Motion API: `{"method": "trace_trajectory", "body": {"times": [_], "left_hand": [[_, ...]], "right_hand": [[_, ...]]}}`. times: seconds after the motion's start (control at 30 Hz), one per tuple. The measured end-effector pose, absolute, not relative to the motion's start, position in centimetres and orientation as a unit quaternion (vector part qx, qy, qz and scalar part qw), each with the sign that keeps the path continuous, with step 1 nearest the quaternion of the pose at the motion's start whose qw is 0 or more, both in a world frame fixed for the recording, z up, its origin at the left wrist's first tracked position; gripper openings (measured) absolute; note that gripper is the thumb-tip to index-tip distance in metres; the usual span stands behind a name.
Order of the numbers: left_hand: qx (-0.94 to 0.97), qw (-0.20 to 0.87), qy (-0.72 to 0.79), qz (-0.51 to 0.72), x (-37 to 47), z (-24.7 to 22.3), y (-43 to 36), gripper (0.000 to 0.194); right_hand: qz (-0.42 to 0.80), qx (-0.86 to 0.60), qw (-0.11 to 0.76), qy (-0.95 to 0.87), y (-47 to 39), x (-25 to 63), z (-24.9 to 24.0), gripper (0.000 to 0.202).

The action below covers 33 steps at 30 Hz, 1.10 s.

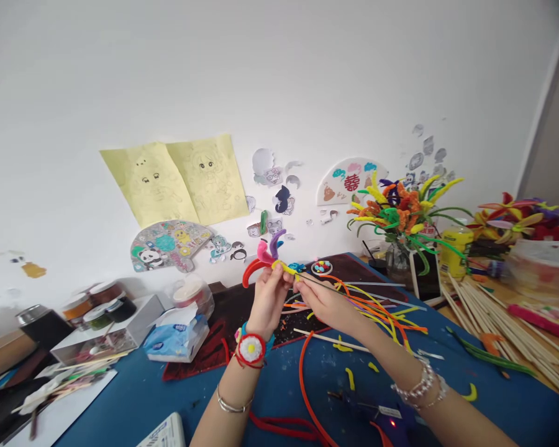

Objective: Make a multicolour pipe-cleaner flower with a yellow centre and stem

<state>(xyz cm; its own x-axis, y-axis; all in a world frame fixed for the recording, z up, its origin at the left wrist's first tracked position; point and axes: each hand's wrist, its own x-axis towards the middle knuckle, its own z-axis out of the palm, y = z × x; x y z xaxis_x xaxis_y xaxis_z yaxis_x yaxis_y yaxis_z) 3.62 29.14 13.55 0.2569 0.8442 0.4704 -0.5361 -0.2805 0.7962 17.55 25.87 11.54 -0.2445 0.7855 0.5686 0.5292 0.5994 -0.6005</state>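
A pipe-cleaner flower point(251, 269) with red, pink, purple, yellow and blue petals is held up in front of me between both hands. My left hand point(268, 297) pinches it at the base of the yellow petal. Close beside it, my right hand point(320, 300) is closed at the flower's other side, near the blue petal, with a thin dark stem running back along the hand. My fingers cover the middle of the flower. Below my right forearm lies a blue glue gun point(398, 419) with a small red light. A long orange pipe cleaner point(304, 379) curves across the blue table mat point(279, 391).
Loose pipe cleaners point(382, 310) lie behind my right arm, by a small dish of beads point(322, 267). A vase of pipe-cleaner flowers point(395, 254) and wooden sticks point(507, 335) stand or lie rightward. Leftward are a tissue pack point(177, 335) and a white box point(107, 335) bearing jars.
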Motion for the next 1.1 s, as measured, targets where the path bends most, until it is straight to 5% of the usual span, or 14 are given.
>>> {"method": "trace_trajectory", "body": {"times": [0.43, 0.8, 1.1], "left_hand": [[0.610, 0.379, 0.239, 0.654, 2.5, 12.6, 30.1, 0.018], [0.670, 0.542, 0.142, 0.487, 0.9, 14.6, 28.7, 0.036], [0.597, 0.582, 0.111, 0.540, 2.3, 14.2, 29.0, 0.025]], "right_hand": [[0.107, -0.483, 0.440, -0.749, 23.3, 17.3, 13.5, 0.024], [0.126, -0.421, 0.396, -0.807, 24.6, 19.6, 13.5, 0.026], [0.140, -0.416, 0.440, -0.783, 25.0, 16.9, 11.7, 0.028]]}}
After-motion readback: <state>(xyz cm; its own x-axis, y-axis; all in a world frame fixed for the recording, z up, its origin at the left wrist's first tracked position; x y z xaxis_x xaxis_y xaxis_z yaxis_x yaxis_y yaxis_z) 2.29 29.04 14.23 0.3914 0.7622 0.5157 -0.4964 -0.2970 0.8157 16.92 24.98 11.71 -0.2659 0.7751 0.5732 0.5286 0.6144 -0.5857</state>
